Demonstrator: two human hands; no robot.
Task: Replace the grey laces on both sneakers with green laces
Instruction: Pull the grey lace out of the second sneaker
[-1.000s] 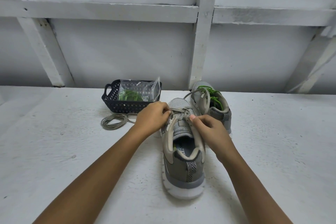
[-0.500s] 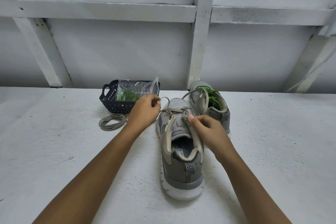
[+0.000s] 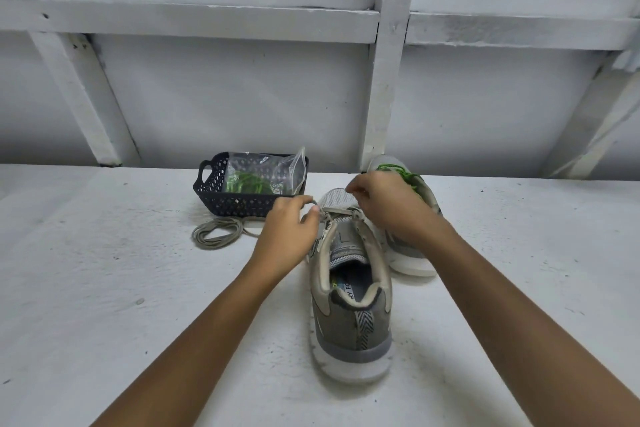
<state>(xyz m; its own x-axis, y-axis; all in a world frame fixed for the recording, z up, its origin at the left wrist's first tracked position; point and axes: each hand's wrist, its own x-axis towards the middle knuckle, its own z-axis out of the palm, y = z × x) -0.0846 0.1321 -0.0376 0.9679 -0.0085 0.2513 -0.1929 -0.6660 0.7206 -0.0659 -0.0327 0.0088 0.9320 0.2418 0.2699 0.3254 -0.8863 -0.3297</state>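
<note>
We are drawing the grey lace (image 3: 333, 210) from the near sneaker (image 3: 351, 315) at 12 o'clock. Our left hand (image 3: 287, 234) is pinching it; our right hand (image 3: 386, 210) is pressing fingertips together, on what we cannot tell. We are judging it soft, limp: grip near eyelets.

partial letters "RY FO", printed on insole (image 3: 349, 288) of near sneaker (image 3: 346, 333)
</note>
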